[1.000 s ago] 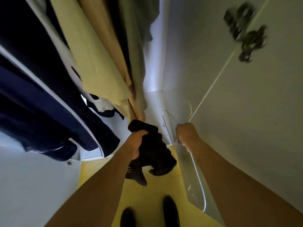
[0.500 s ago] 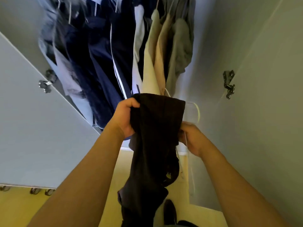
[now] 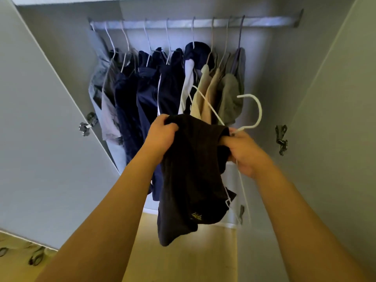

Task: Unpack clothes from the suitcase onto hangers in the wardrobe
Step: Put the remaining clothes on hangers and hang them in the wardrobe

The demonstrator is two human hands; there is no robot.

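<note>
Both hands are raised in front of the open wardrobe (image 3: 325, 82). The left hand (image 3: 162, 133) has its fingers curled tight round the top edge of a black garment (image 3: 189, 169), bunching the cloth; the right hand (image 3: 242, 151) pinches the garment's other corner together with the neck of a white hanger (image 3: 258, 110), whose hook curls up toward 1 o'clock while its arms run off toward 11 and down behind the cloth toward 5. The garment hangs between the hands at centre, its tail dropping toward 6 o'clock over the yellow floor (image 3: 183, 251); it does not look seated on the hanger yet, only held against it. Up at 12 o'clock the rail (image 3: 270, 22) carries a crowded row of hung clothes (image 3: 166, 88), with bare rail toward 1 o'clock. The suitcase is not in view. The likeliest slip, I judge, is the cloth sliding off a hanger arm if the left hand lets go before the fabric is draped or threaded properly, since much of its weight hangs low on one side. The free hook could also snag the beige and grey pieces just behind it on the way up. Near the lower hem, toward 5 o'clock, there is a small gold embroidered script mark (image 3: 197, 216); it is too small and slanted to read, and no other writing shows.
</note>
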